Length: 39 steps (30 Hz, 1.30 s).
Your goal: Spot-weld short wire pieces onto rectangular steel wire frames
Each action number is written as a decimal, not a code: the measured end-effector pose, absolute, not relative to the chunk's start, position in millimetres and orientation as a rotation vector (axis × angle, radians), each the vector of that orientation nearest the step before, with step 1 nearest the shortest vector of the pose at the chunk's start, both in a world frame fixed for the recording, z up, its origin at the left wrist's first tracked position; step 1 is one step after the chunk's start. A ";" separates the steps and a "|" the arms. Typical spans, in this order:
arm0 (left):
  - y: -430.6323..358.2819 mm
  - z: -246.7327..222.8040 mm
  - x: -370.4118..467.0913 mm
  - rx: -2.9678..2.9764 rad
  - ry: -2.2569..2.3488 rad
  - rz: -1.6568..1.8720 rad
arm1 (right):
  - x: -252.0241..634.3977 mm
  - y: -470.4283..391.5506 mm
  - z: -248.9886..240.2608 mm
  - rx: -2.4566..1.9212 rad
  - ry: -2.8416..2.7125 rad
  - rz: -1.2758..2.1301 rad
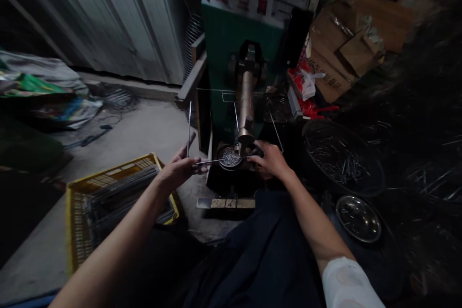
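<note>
My left hand point(180, 166) grips a thin bent metal wire point(211, 161), one length of which rises beside the fingers while another runs level toward the right. At the wire's right end, the thumb and fingers of my right hand point(270, 158) close on it, just beside the tip of a thick metal arm point(247, 101). This arm juts from a green machine point(220, 43) that looks like a spot welder. Under the wire, below the arm's tip, sits a small round dish point(231, 167) of tiny shiny pieces. My right fingertips are partly in shadow.
A yellow crate point(75, 221) of metal rods stands at left. To the right are a dark basin point(378, 180) of wire pieces and a shiny metal bowl point(357, 219). Cardboard boxes point(332, 67) lie behind. A small wooden block point(233, 203) is low in front of the machine.
</note>
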<state>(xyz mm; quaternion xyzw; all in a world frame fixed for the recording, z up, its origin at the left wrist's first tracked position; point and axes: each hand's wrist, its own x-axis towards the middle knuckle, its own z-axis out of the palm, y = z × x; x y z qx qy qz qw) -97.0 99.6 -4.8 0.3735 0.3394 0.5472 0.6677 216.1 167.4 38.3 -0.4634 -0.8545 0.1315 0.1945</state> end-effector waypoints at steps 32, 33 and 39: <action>96.4 14.0 -105.2 0.855 0.891 1.170 | 223.1 184.1 58.3 -1.240 -2.543 0.667; 96.5 14.9 -104.5 0.854 0.882 1.180 | 222.7 184.1 58.5 -1.244 -2.542 0.660; 98.6 16.6 -104.3 0.884 0.845 1.202 | 221.4 183.8 62.1 -1.291 -2.594 0.585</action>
